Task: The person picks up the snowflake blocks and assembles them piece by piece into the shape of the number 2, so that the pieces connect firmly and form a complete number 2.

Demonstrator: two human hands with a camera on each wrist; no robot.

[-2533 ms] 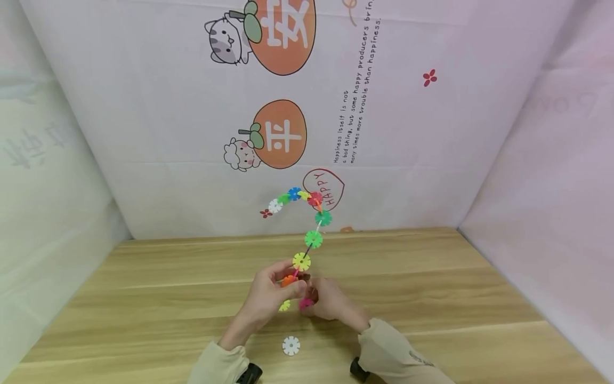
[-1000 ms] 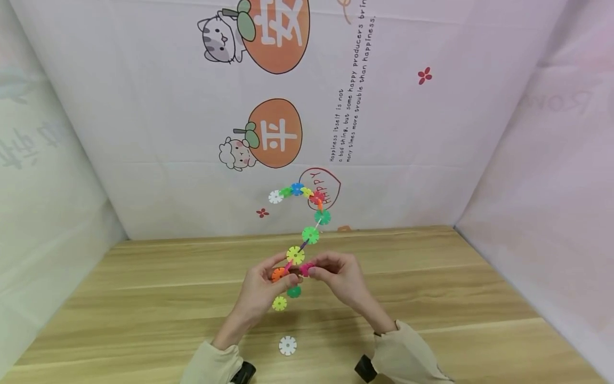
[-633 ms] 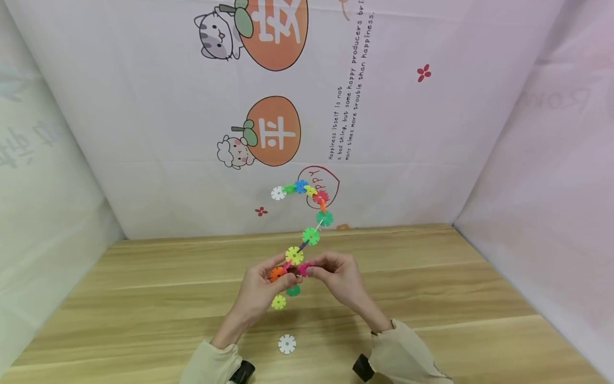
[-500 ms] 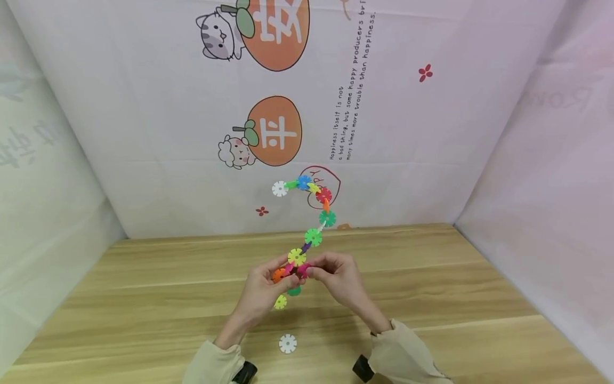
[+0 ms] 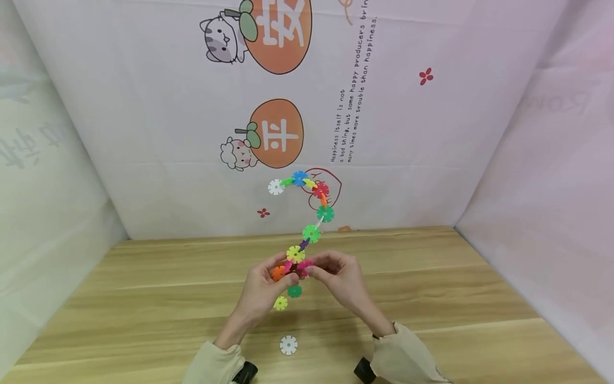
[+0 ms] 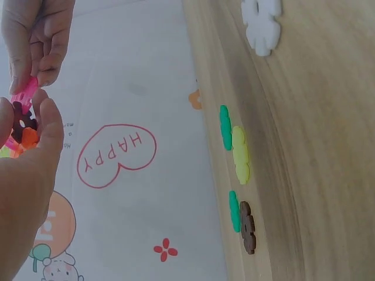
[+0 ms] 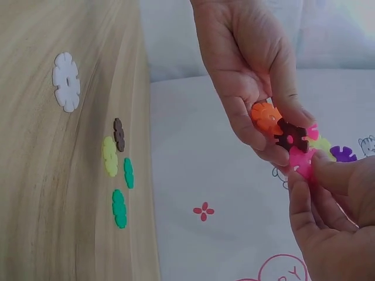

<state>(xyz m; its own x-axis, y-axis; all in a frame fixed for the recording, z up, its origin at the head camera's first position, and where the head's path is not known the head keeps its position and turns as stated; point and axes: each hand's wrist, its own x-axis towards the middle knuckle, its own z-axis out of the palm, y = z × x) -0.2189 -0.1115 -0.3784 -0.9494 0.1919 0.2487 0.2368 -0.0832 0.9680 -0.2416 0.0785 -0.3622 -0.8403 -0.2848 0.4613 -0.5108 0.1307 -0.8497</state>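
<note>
Probably light and weak-jointed, the disc chain rises from your left hand, pinching its near end, while your right hand pinches the pink disc, best held by its rim.

table: wood-grain | backdrop: white, printed | side walls: pale cloth

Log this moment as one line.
left hand: holds disc chain | right hand: pinches pink disc at brown disc | table: white disc, other loose discs
</note>
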